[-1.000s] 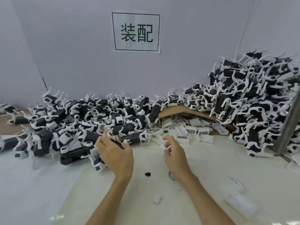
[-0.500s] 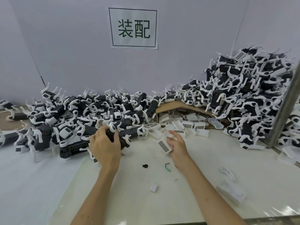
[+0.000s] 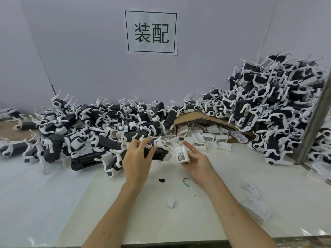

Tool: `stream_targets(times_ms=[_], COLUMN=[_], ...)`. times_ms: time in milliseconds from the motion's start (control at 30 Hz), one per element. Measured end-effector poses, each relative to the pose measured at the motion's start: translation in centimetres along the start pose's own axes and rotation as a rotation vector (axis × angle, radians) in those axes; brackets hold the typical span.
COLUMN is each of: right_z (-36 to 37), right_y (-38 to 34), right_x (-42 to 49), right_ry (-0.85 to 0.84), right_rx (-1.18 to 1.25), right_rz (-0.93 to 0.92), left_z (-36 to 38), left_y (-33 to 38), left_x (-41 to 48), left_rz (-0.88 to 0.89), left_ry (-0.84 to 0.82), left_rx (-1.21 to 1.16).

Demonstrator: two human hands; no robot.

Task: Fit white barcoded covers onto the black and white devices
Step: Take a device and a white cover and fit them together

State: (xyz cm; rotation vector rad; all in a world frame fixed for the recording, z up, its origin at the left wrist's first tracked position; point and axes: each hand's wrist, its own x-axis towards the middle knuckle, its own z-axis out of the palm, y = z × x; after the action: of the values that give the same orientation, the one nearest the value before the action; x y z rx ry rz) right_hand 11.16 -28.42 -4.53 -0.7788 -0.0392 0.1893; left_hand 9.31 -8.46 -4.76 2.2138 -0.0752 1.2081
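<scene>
My left hand [image 3: 138, 158] grips a black and white device [image 3: 159, 152] at the near edge of the left pile, its fingers curled over the device's top. My right hand [image 3: 196, 161] holds a white barcoded cover [image 3: 181, 154] upright, barcode facing me, just right of that device and a little apart from it. More white barcoded covers [image 3: 206, 138] lie spilled from a torn cardboard box [image 3: 189, 119] behind my hands.
Piles of black and white devices fill the back left [image 3: 80, 129] and rise high at the back right [image 3: 274, 104]. Small scraps lie on the white table [image 3: 179, 221]: a black bit [image 3: 162, 180], a green wire piece [image 3: 186, 182], a white clip [image 3: 171, 203]. A grey post [image 3: 312, 126] stands right.
My right hand has picked up a barcoded cover and lifted it upright beside the device. My left hand has drawn the device slightly out of the pile toward the middle.
</scene>
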Motion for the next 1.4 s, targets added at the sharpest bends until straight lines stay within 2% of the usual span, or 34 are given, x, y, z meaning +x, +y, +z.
stream_targets(times_ms=[200,333,533,700,800,967,1233,1400], right_z=[0.2,0.3,0.7,0.7,0.9,0.7,0.3,0.5], right_y=[-0.1,0.0,-0.1,0.1,0.0,-0.1,-0.5,-0.8], right_x=[-0.1,-0.2,0.0,0.3,0.3,0.3,0.5,0.3], right_ry=[0.008,0.031,-0.043,-0.060,-0.086,-0.078,-0.037,0.004], right_rx=[0.034,-0.006,0.002,-0.061,-0.009,0.109,0.194,0.211], right_rz=[-0.007,-0.027,-0.036,-0.036,-0.048,-0.054,-0.079,-0.088], left_z=[0.1,0.3,1.1,0.9,0.7,0.7,0.8,1.1], left_y=[0.6,0.8,1.0,0.9,0.6,0.6,1.2,2.1], left_x=[0.0,0.1,0.2,0.7,0.6,0.4,0.5,-0.2], left_rz=[-0.154,-0.315,-0.538,-0.947,-1.070,-1.075,-1.001,-0.771], left_ry=[0.046,0.012,-0.061,-0.243,-0.378,-0.548,-0.618,-0.553], left_rx=[-0.163,-0.381,-0.694,-1.101,-1.216,-1.301,-1.352,-0.988])
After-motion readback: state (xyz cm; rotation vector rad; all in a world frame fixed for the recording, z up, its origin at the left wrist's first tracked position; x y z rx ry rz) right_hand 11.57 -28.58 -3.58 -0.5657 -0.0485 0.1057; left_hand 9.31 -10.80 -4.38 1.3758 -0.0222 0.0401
